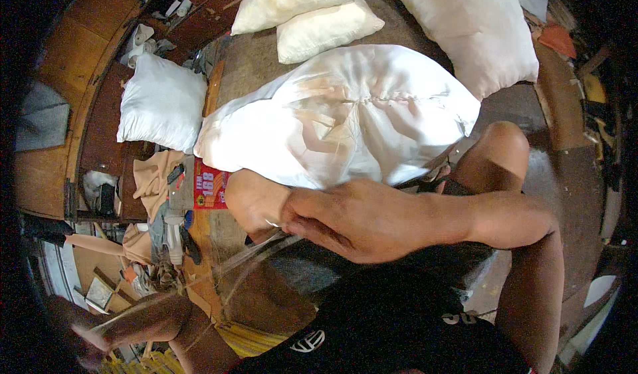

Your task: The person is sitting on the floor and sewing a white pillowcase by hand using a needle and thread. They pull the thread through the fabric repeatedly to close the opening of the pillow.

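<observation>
Five cushions (345,128) are visible: one large, gathered at its seam, lies directly before the two knees; two overlap beyond it; one is at each side. The right hand (339,218), beside the large cushion's near edge, is clenched on thin pale strands (262,246), their count blurred. These extend to the left hand (86,341), whose grip cannot be determined. One red packet (211,187) is near the left knee. Clutter bounds the left side; bare floor (571,228) extends beyond the right knee
</observation>
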`<state>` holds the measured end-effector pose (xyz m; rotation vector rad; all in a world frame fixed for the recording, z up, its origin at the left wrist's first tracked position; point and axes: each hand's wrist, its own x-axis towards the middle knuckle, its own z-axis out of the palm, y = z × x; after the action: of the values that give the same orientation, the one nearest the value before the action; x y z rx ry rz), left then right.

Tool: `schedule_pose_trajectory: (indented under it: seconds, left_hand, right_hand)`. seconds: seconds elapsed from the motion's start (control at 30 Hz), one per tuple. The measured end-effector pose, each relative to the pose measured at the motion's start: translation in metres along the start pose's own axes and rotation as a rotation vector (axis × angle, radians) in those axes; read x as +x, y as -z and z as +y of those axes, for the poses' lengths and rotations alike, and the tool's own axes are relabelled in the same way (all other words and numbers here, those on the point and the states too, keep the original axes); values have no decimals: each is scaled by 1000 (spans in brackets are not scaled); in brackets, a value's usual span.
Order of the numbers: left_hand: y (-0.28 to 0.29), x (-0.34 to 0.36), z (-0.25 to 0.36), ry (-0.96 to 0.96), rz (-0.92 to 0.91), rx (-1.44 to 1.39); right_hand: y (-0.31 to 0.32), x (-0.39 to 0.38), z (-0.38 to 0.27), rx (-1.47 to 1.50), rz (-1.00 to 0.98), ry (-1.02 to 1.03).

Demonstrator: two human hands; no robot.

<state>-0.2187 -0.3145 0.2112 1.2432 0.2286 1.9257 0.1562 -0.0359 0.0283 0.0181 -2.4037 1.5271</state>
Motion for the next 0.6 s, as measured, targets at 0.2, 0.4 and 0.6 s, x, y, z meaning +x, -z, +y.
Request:
schedule_pose_trajectory:
  seconds: [0.2, 0.4, 0.6]
  left_hand:
    - [-4, 0, 14, 87, 374, 230]
    - [0, -22, -219, 775, -611, 1492]
    - [5, 5, -343, 244, -614, 1594]
  right_hand:
    - [35, -103, -27, -102, 339, -30]
    - [24, -222, -76, -345, 1212, -463]
    - [26, -274, -72, -482, 1297, -414]
